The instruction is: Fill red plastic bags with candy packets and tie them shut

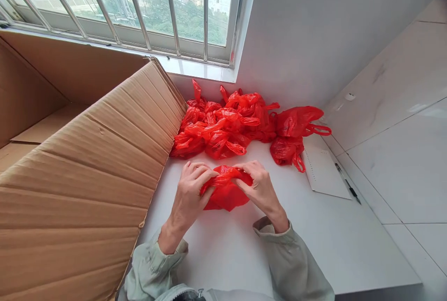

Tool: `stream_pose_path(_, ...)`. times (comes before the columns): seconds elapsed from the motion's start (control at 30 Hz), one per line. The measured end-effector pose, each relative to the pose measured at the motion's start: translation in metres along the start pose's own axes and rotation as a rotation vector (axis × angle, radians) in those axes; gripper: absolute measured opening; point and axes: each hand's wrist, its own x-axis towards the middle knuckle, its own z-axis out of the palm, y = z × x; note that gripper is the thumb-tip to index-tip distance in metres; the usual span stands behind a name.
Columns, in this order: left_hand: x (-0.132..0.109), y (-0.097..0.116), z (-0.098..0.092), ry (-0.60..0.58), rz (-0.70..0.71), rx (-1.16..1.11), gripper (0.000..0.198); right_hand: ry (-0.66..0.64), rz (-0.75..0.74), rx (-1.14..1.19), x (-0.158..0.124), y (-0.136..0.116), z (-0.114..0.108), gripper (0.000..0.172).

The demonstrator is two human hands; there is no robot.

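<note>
Now: my left hand [191,185] and right hand [259,183] pinch a bag [226,196] by its bunched upper edge | bag: just below frame centre | risk: it may tear if I tug unevenly

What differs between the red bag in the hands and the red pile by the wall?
The held bag is one bundle; the pile is many, heaped together. The left hand and right hand pinch the held bag's top; neither touches the pile. The pile lies farther back than the held bag. Both: shiny red plastic.
</note>
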Motion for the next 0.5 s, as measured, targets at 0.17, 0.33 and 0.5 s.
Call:
stream_pose_path(0.17, -0.006, -0.003, 0.007, 0.208, -0.300, -0.452, 0.010, 0.196, 0.153, 0.297, -0.009, -0.003, -0.001, 0.005)
stream_pose_path(0.33, 0.001, 0.008, 0.014, 0.298, -0.410, -0.718, 0.014, 0.321, 0.156, 0.553, -0.018, -0.006, -0.007, 0.007)
stream_pose_path(0.5, 0.023, 0.020, 0.009, 0.445, -0.425, -0.958, 0.020, 0.427, 0.177, 0.695, -0.009, -0.021, -0.011, 0.015)
